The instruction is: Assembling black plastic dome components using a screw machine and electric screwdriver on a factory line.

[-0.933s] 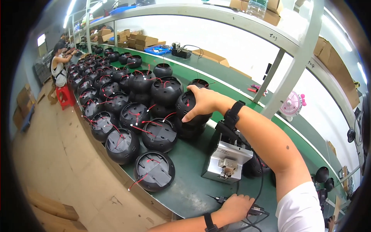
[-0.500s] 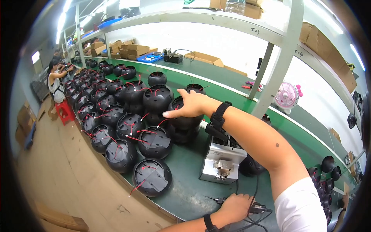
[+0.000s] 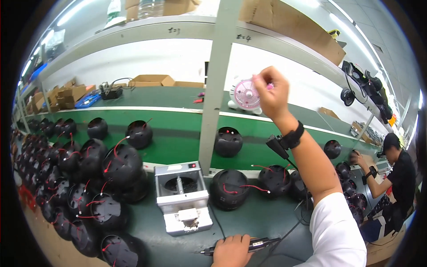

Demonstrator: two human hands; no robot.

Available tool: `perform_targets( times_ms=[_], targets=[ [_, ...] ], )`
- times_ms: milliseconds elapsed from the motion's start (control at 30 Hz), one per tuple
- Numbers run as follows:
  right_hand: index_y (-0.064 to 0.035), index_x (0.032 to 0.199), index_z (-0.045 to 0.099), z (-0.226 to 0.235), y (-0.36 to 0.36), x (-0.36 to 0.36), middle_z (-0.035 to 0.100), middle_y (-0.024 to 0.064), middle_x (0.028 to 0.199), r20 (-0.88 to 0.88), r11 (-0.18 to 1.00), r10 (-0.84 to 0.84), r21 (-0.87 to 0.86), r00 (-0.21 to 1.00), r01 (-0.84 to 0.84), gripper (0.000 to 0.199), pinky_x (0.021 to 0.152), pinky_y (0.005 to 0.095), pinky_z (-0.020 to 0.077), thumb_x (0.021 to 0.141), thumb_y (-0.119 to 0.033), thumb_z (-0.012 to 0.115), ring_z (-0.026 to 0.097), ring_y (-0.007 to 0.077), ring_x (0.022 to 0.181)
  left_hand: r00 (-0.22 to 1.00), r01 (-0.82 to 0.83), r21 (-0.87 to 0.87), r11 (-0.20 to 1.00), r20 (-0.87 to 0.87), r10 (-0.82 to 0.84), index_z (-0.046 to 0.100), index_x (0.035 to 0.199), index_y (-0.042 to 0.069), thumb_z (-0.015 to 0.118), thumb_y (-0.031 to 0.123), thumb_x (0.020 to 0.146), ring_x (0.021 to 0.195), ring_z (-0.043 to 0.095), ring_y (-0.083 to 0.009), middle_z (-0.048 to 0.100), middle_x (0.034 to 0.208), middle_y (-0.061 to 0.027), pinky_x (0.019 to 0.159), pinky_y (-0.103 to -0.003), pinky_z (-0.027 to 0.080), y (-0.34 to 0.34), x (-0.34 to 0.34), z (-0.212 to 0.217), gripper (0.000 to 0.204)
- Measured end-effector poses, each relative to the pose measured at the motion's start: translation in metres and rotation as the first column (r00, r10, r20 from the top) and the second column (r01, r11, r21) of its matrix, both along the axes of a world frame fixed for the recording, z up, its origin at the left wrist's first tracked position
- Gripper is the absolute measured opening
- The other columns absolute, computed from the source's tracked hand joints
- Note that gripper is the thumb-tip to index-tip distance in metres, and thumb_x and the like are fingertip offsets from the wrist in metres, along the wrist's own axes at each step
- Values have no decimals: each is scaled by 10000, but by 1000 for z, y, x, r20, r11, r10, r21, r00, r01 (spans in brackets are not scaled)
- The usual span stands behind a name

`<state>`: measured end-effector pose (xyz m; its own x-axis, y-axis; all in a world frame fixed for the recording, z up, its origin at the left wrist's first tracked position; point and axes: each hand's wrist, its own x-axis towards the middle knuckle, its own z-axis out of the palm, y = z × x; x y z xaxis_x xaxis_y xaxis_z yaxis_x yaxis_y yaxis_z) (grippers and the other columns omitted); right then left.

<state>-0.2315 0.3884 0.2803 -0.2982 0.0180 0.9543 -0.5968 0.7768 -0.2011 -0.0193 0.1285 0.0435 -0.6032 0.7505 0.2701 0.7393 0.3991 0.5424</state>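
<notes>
My right hand (image 3: 273, 93) is raised over the bench, in front of a pink and white fan (image 3: 246, 94). Its fingers are loosely curled with the thumb apart, and a bit of the fan shows through the gap; nothing is held. A black strap with a cable circles that wrist. Low in the picture, my left hand (image 3: 232, 250) is closed over a black electric screwdriver (image 3: 262, 243), whose tip points left. Beyond it stands a silver metal box (image 3: 182, 198), apparently a screw feeder. Right of the box, a black round shell (image 3: 229, 189) with red wires rests on the bench.
Many black shells (image 3: 106, 209) with red wires crowd the left, some stacked. More shells (image 3: 275, 179) line the right. A grey post (image 3: 215, 89) rises from the bench under a shelf beam. A person in black (image 3: 393, 173) works at far right.
The view has turned right. My right hand has come off the shell stack, risen and moved right, its fingers curling in. My left hand is still on the electric screwdriver.
</notes>
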Motion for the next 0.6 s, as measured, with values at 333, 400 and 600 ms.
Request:
perform_targets(
  times_ms=[333,400,600],
  targets=[
    [-140,1611,238,-118,76,-90,221,315,1614,824,732,-515,566,236,-379,1386,1189,485,323,502,-599,932,348,454,1451,999,-15,-17,1000,42,16,616,952,88,771,272,750,858,658,-311,643,880,-114,732,-427,522,-3,-5,0,315],
    [-119,1620,215,-132,67,-97,248,321,1600,920,904,-393,388,11,-179,1355,1163,478,358,585,-736,835,378,435,1441,998,-16,-31,999,62,18,620,955,86,767,282,755,862,660,-312,648,882,-115,735,-426,523,-4,-6,5,316],
    [103,1517,323,-182,43,-108,570,310,1381,883,886,-464,463,68,36,1346,1085,401,458,561,-682,855,571,401,1293,995,-46,-59,997,87,51,632,943,85,758,304,762,869,673,-303,669,873,-115,751,-423,531,-13,-8,7,311]
  ],
)
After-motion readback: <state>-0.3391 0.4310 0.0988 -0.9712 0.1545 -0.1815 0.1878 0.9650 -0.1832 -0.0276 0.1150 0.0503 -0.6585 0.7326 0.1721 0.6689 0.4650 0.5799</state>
